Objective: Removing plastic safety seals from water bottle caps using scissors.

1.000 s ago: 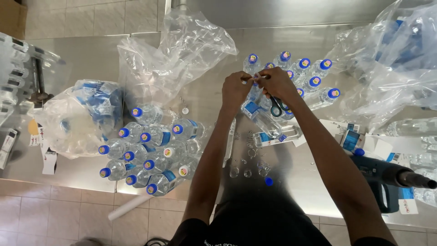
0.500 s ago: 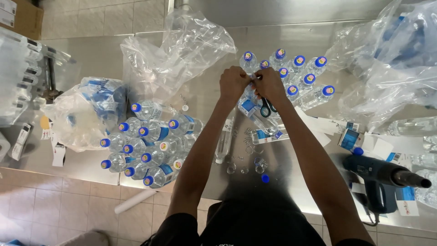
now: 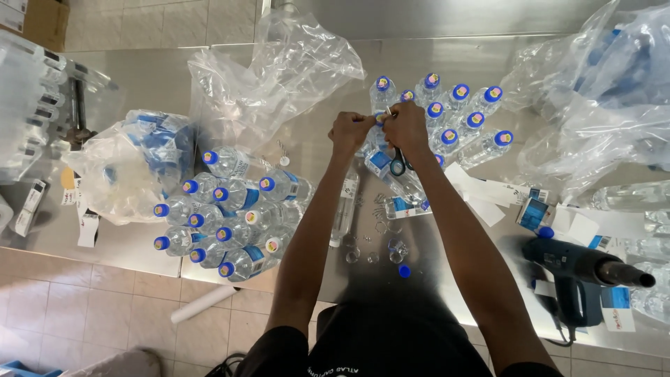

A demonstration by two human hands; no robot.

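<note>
Clear bottles (image 3: 460,126) — blue caps; dark blue heat gun (image 3: 579,269); steel-grey table (image 3: 139,77).

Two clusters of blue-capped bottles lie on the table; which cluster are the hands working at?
The far cluster, past the left hand and right hand. The near-left cluster lies untouched beside the left forearm.
</note>
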